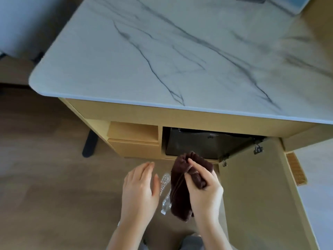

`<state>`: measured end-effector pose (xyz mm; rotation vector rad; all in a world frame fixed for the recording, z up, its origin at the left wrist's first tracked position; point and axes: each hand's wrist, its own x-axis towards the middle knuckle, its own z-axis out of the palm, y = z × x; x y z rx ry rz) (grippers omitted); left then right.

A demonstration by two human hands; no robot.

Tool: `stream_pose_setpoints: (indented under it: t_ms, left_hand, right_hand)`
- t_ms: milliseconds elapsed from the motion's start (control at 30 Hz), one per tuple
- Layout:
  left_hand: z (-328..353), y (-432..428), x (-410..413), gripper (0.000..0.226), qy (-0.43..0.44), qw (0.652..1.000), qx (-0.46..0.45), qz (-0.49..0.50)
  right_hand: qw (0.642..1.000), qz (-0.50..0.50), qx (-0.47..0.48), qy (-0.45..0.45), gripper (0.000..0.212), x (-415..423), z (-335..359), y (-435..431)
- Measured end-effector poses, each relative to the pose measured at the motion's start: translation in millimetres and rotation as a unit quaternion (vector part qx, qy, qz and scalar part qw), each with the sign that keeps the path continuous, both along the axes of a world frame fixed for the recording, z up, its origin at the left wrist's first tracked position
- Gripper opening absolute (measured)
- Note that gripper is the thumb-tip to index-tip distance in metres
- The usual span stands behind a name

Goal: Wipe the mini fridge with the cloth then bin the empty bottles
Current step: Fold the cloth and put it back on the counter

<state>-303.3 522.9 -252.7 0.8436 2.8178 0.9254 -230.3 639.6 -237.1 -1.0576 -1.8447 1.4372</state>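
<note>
A black mini fridge [203, 143] sits in the cabinet recess under the marble-topped desk. My right hand [203, 190] grips a dark brown cloth [180, 192] just in front of the fridge, below its front face. My left hand [138, 188] hovers beside the cloth with fingers straight, holding nothing. A clear crumpled plastic bottle [165, 193] lies on the floor between my two hands, partly hidden by the cloth.
The cabinet door [252, 186] stands swung open on the right. A drawer and open shelf [133, 139] sit left of the fridge. The marble desktop [180, 56] overhangs above. A dark chair leg [90, 145] stands on the wooden floor at left.
</note>
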Motion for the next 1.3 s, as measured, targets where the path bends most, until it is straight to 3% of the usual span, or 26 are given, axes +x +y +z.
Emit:
stream_pose_setpoints:
  t_ms: [233, 667, 933, 1300]
  left_hand:
    - [66.3, -44.7, -18.1, 0.042, 0.039, 0.999, 0.008, 0.005]
    - [144.3, -136.2, -78.2, 0.044, 0.092, 0.995, 0.027, -0.006]
    - [169.6, -143.5, -112.3, 0.041, 0.138, 0.985, 0.105, -0.008]
    - [161.6, -124.6, -182.3, 0.042, 0.147, 0.986, 0.082, 0.0]
  right_hand:
    - [0.997, 0.04, 0.039, 0.062, 0.048, -10.4, 83.6, -12.1]
    - [0.992, 0.062, 0.056, 0.092, 0.042, -59.2, 194.1, -85.7]
    - [0.991, 0.062, 0.078, 0.084, 0.05, -90.2, 217.9, -97.7]
    - [0.991, 0.062, 0.05, 0.11, 0.041, -179.8, 211.9, -66.3]
